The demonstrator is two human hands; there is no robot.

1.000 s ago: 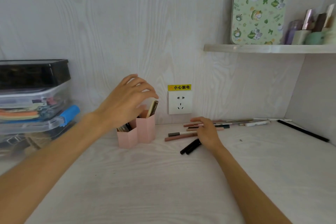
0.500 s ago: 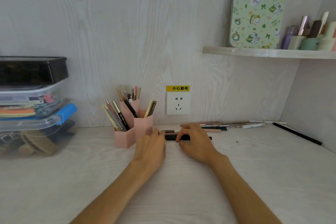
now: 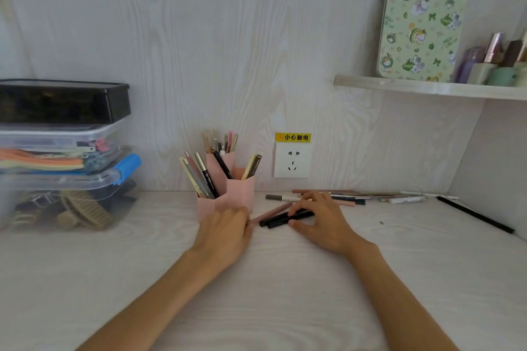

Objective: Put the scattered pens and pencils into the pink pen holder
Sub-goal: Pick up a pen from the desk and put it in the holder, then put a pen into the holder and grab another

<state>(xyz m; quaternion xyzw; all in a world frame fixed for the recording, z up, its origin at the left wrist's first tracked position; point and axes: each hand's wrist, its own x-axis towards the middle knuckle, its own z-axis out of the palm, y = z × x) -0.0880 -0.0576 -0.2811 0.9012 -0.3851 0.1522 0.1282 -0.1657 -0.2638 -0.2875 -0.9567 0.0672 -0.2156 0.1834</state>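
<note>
My left hand (image 3: 225,232) lies knuckles-up on the desk (image 3: 271,293), so the fingertips are hidden from me; I cannot tell whether they pinch the near tip of the pinkish-brown pencil (image 3: 272,212) or only touch it. It also covers the lower front of the pink pen holder (image 3: 241,189), which stands just beyond it against the wall. My right hand (image 3: 322,225) is curled over the two black pens (image 3: 285,218), fingers on the far side and thumb on the near side, pinching them; their right ends vanish under my palm. Both forearms run out of the bottom of the view.

Beyond my right hand a loose row of pens and pencils (image 3: 356,197) lies along the foot of the wall; the ends nearest my fingers are covered, and the far ones blur together so I cannot count them. A white marker (image 3: 407,199) lies at the row's right end, and further right a long black pencil (image 3: 474,215) runs beside the side wall. Above the row is a wall socket (image 3: 291,159) under a yellow label (image 3: 293,137). Far to my left stand stacked plastic boxes (image 3: 62,157), their contents hazy. Up to the right a shelf (image 3: 427,88) carries a green patterned tin (image 3: 422,17) and small bottles, cut by the frame edge.

The black pens lie nearly level between my hands, long axis left to right, free ends pointing at my left hand. The pinkish-brown pencil slants from my left fingers up and right. Pens in the holder stand leaning, tips fanned upward.
</note>
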